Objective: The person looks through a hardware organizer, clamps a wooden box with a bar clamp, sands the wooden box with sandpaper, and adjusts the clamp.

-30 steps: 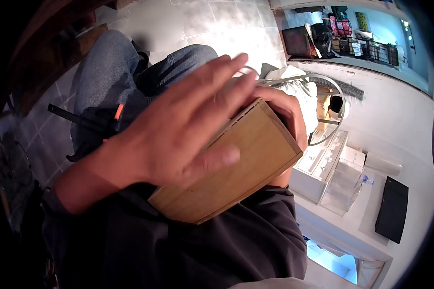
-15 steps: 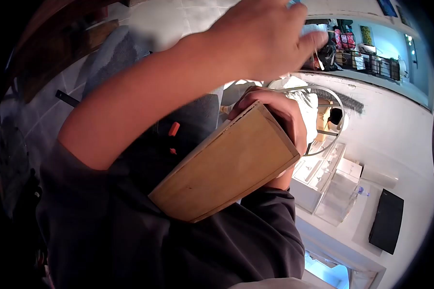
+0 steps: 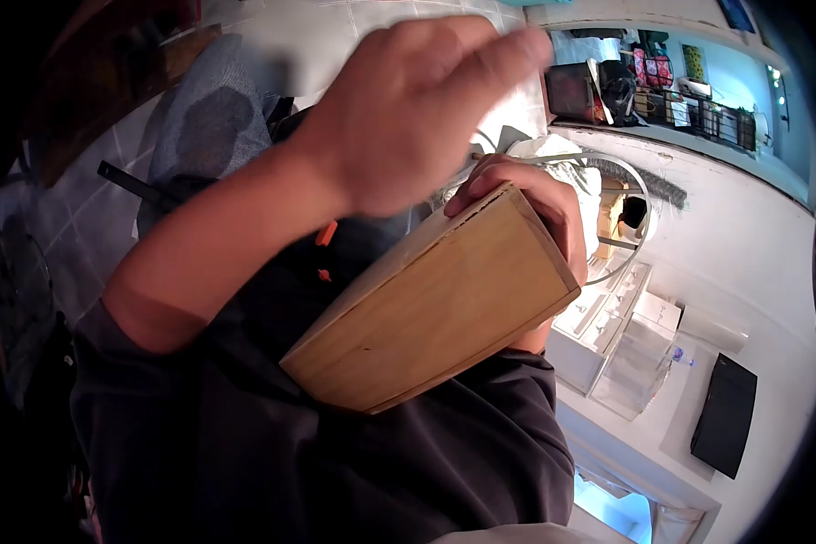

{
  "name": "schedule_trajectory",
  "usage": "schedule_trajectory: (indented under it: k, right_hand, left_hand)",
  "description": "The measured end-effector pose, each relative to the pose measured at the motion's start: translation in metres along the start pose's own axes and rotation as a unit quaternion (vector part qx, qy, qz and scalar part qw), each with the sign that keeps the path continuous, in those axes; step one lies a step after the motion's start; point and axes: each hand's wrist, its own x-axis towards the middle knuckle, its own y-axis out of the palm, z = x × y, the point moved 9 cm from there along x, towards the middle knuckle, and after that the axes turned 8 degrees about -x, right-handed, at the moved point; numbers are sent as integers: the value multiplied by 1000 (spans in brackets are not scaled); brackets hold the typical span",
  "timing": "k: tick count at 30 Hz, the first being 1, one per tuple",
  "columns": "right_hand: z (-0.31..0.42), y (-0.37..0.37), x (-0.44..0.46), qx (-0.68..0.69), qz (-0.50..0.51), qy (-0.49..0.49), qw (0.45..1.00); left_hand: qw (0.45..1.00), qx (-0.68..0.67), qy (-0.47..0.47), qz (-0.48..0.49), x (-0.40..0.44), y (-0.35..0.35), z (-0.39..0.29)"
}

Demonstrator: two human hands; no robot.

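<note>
Box of wood (image 3: 435,313) slants over the dark shirt (image 3: 335,476), gripped by the right hand (image 3: 544,192) — the left hand (image 3: 417,113) hovers blurred above, its grasp impossible to tell.

Left hand (image 3: 408,118): blurred | Right hand (image 3: 553,195): partly hidden behind wooden box (image 3: 435,308) | Orange piece (image 3: 326,235): too small to identify
</note>
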Motion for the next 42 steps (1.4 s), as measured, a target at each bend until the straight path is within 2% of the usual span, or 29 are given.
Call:
schedule_trajectory:
  k: [2, 3, 4, 6, 9, 12, 13, 14, 15, 16, 17, 19, 20, 24, 26, 30, 32, 36, 39, 40, 42]
  right_hand:
    - [3, -3, 1, 7, -6, -4, 1000]
    - [3, -4, 1, 11, -8, -5, 1000]
    - [5, -4, 2, 13, -7, -5, 1000]
    - [6, -2, 2, 14, -4, -4, 1000]
    - [7, -3, 2, 17, 0, -7, 1000]
    - [6, -4, 3, 15, 4, -2, 1000]
    - [4, -2, 3, 12, 5, 1, 1000]
    - [3, 0, 1, 6, 7, 6, 1000]
    - [3, 1, -1, 2, 3, 10, 1000]
    - [1, 1, -1, -2, -1, 14, 1000]
    - [-1, 2, -1, -3, -5, 17, 1000]
    - [-2, 0, -2, -8, -15, 20, 1000]
    - [-3, -1, -4, -10, -18, 23, 1000]
    - [-5, -3, -8, -17, -30, 28, 999]
    - [-5, -4, -9, -17, -35, 30, 999]
    - [-6, -5, -11, -21, -39, 36, 998]
    - [-5, -5, -12, -21, -42, 39, 998]
    - [-8, -4, -12, -23, -44, 45, 998]
    - [-10, -3, -9, -21, -52, 52, 997]
    - [-10, -2, -9, -26, -58, 63, 996]
    - [-8, 0, -9, -46, -77, 105, 990]
  left_hand:
    - [993, 29, -66, 91, -17, 24, -2]
    - [993, 29, -66, 91, -22, 31, 3]
    - [984, 141, 82, 66, -25, 40, -12]
    - [941, 250, 227, 36, -31, 57, -26]
    - [939, 322, 115, 27, -3, 61, -13]
    - [909, 397, 126, 21, 30, 65, -13]
    - [887, 426, 174, -35, 37, 63, -18]
    - [887, 427, 173, -38, 48, 61, -14]
    - [886, 402, 208, -100, 54, 51, -20]
    - [919, 342, 184, -69, 63, 44, -18]
    - [963, 241, 115, -21, 68, 34, -11]
    - [996, 84, -15, 35, 66, 20, 3]
    - [998, 66, -7, 6, 67, 14, 13]
    - [998, 33, -46, 18, 36, -2, 10]
    - [996, -47, -73, 3, 27, -4, 33]
    - [1000, -19, -4, -15, 1, -14, 23]
    - [995, -7, -94, -26, -11, -17, 22]
    - [995, 28, -98, -14, -20, -16, 14]
    - [994, 29, -106, 7, -23, -26, 37]
    - [1000, -7, 4, 0, -24, -29, 44]
    - [964, -239, -107, 40, -31, -28, 41]
